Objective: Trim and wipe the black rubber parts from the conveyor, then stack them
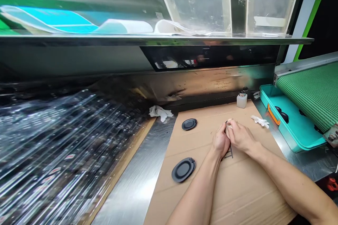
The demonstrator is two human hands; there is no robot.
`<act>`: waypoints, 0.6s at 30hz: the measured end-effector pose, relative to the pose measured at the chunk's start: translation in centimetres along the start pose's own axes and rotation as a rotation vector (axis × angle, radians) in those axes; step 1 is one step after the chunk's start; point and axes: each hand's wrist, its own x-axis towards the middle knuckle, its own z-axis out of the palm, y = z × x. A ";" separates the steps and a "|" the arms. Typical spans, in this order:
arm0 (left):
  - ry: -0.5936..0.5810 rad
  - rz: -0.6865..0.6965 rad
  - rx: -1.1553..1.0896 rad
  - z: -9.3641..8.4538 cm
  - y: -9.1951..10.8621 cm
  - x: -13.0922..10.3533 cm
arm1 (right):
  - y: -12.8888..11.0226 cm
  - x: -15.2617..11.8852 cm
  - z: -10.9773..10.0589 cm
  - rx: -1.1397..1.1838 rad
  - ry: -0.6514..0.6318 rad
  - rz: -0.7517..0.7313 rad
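My left hand and my right hand meet above the cardboard sheet. The left fingers are curled around a small dark piece, of which only a sliver shows; its kind is hidden. Pinched in my right fingers is a bit of whitish cloth, pressed against that piece. To the left of my hands lie two black oval lids or covers: a farther one and a nearer one, both flat on the cardboard.
A small pump bottle stands at the cardboard's back edge. White crumpled cloths lie at right and back left. A teal tray holding black parts sits beside a green conveyor belt. Plastic-wrapped dark goods fill the left.
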 end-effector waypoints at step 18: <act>0.066 -0.070 -0.005 0.2 0.5 0.1 | 0.5 0.1 -1.5 -0.220 -0.009 0.126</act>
